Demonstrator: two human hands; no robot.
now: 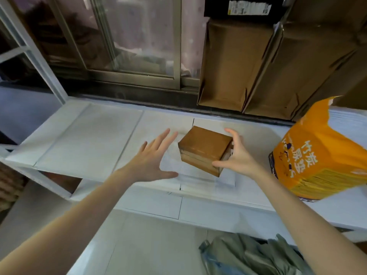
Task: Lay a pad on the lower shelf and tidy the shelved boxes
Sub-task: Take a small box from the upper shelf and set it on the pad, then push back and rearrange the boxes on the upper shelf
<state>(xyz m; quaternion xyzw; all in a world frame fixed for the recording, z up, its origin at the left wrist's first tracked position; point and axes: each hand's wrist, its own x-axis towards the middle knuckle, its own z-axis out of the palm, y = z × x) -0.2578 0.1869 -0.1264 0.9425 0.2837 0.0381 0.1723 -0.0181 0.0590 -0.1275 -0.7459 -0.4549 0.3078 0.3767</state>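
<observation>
A small brown cardboard box sits in the middle of the white shelf, on white pads that cover its surface. My right hand grips the box's right side, thumb at the front corner and fingers at the back. My left hand hovers just left of the box with fingers spread, not touching it. An orange pack of pads with Chinese writing stands at the shelf's right end.
Two tall open cardboard boxes lean against the window wall behind the shelf, a black box above them. Sliding window frame runs along the back. A grey-green bag lies on the floor below right. White shelf post at left.
</observation>
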